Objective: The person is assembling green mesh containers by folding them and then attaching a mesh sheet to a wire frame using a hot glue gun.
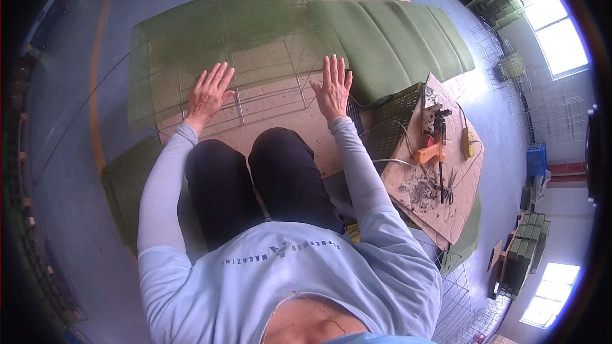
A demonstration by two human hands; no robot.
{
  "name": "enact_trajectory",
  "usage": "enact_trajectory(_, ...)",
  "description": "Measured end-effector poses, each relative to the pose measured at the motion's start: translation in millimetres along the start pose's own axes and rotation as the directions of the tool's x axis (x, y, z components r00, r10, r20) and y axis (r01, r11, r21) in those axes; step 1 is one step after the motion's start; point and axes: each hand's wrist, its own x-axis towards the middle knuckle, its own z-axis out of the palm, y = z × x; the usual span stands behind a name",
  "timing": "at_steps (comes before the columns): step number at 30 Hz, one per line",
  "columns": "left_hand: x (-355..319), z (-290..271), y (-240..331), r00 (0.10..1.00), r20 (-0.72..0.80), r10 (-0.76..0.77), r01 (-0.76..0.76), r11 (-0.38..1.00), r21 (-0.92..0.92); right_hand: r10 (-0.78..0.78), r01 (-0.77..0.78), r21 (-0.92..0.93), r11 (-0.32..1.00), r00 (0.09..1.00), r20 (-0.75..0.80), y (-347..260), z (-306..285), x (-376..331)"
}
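Observation:
A sheer green mesh sheet (255,25) lies in front of me, with a thin metal wire frame (241,107) showing at it. Beneath both is a brown board (306,121). My left hand (209,95) is stretched out palm down at the near side of the mesh, beside a wire of the frame. At the right end of the frame, my right hand (333,89) also lies flat with its fingers spread. Neither hand grips anything. Whether the palms press on the mesh or on the wires is hidden.
A stack of folded green mesh (401,41) lies beyond my right hand. Right of me, a stained cardboard sheet (462,197) bears an orange-handled glue gun (430,153), scissors (450,186) and a yellow corded piece (468,146). A blue crate (536,159) stands farther right.

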Motion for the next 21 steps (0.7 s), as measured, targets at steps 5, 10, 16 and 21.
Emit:
enact_trajectory(5,1,-2,1,1.0,-0.012,-0.006,0.006,1.0,0.006,-0.003,0.007,-0.034,0.999,0.995,0.101,8,3,-5)
enact_trajectory(10,1,-12,6,0.999,0.017,-0.041,0.041,0.999,0.005,0.044,-0.042,-0.031,0.999,0.994,0.095,4,7,-17)
enact_trajectory(16,16,-16,14,0.999,-0.028,-0.021,0.019,0.997,-0.075,0.066,-0.064,-0.024,0.998,0.994,0.093,2,8,-17)
enact_trajectory(21,29,-3,21,0.997,0.031,0.067,-0.064,0.993,-0.095,0.076,-0.076,-0.013,0.997,0.993,0.095,-1,7,-18)
